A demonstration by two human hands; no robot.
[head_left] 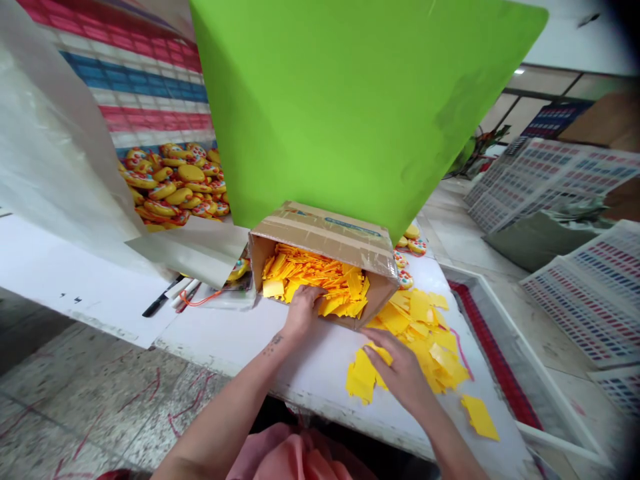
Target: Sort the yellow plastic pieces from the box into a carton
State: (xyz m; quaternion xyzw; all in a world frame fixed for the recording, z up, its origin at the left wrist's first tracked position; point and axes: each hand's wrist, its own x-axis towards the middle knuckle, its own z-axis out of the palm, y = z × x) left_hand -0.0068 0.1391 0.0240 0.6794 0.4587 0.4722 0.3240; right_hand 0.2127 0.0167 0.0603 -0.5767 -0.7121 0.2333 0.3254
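A cardboard box lies on its side on the white table, its open side facing me. Thin orange-yellow pieces are heaped inside it. My left hand is at the box's lower opening edge, fingers curled against the heap; whatever is between them is hidden. To the right, my right hand hovers low over flat yellow pieces, thumb and fingers apart. More loose yellow pieces are scattered beyond it, and a single yellow piece lies nearer the table's right edge.
Behind the box stands a large green board. Yellow toy-like items fill a striped bag at left. Pens and a grey sheet lie left of the box. A white-framed crate stands beyond the table's right edge.
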